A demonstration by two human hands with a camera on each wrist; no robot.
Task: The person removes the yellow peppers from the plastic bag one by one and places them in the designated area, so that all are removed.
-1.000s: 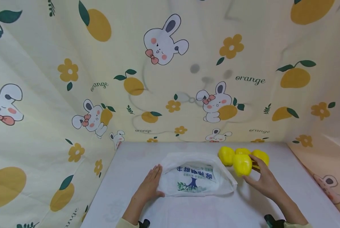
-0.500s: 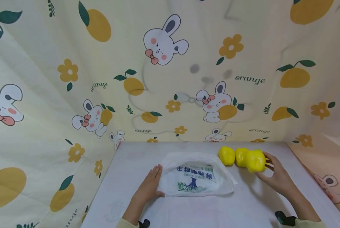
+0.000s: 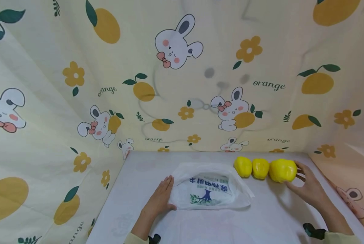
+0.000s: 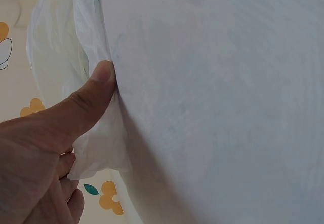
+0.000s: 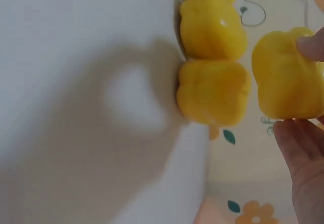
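Observation:
My right hand (image 3: 306, 184) holds a glossy yellow bell pepper (image 5: 283, 77) between thumb and fingers, raised off the table in the right wrist view. In the head view this pepper overlaps another yellow bell pepper (image 5: 215, 92) behind it. Two more, a middle bell pepper (image 3: 260, 168) and a left bell pepper (image 3: 242, 166), stand in line to the left. My left hand (image 3: 158, 195) rests at the left end of a white plastic bag (image 3: 182, 200) with blue lettering and a printed tree. Its fingers lie straight along the bag, with the thumb (image 4: 91, 97) against the near side.
A white table (image 3: 212, 227) carries everything. Behind and on both sides hangs a cream cloth (image 3: 182, 84) printed with rabbits and oranges. The table's right edge (image 3: 337, 193) runs beyond my right hand.
My right hand has carried the held bell pepper to the right, from in front of the middle pepper to in front of the rightmost one. The left hand and bag have stayed put.

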